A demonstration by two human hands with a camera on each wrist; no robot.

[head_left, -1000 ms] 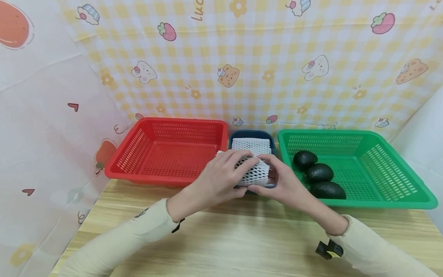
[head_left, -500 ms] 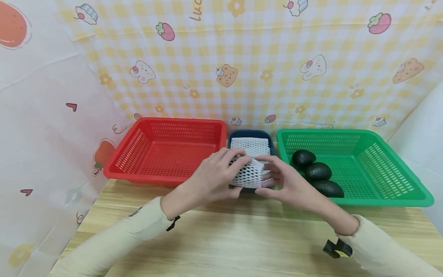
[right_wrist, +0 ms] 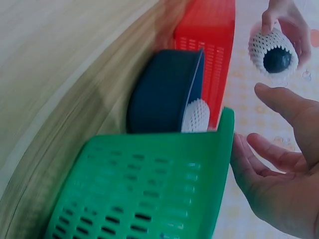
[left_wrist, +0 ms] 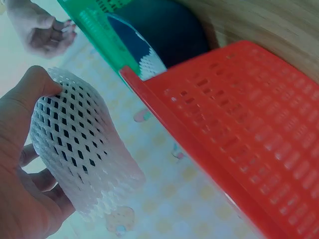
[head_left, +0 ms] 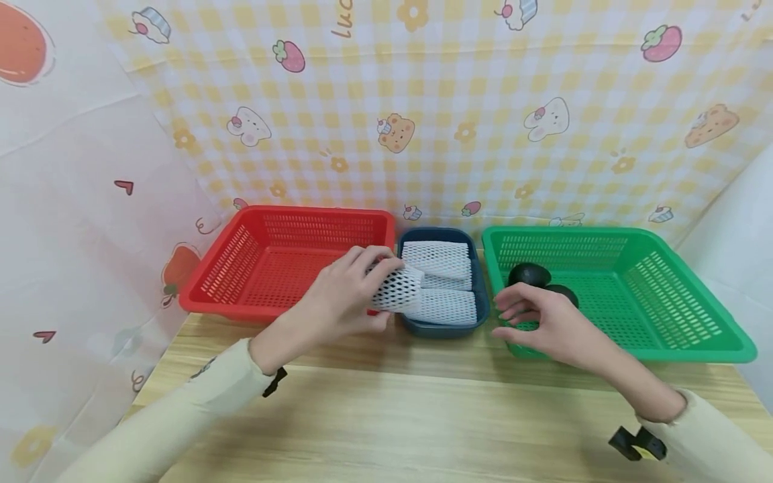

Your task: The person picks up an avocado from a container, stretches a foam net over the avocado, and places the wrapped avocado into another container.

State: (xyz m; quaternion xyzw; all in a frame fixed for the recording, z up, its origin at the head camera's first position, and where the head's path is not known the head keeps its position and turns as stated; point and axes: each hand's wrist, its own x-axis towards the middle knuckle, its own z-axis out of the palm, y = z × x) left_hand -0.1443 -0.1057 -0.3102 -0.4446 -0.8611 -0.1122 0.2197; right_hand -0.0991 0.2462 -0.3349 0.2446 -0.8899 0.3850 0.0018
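Observation:
My left hand grips an avocado in a white foam net sleeve, held by the right end of the red basket. Dark skin shows through the mesh, and in the right wrist view the avocado fills the sleeve's open end. My right hand holds nothing; its fingers are spread and loosely bent over the left side of the green basket. Behind it lie dark avocados, partly covered by the hand. In the left wrist view my thumb presses on the sleeve.
Between the two baskets stands a dark blue bin with several white foam net sleeves lying in it. The wooden table reaches toward me. A patterned cloth hangs behind the baskets.
My hands have parted. The left hand has carried the sleeved avocado left, from over the blue bin toward the red basket. The right hand has let go and moved right to the green basket.

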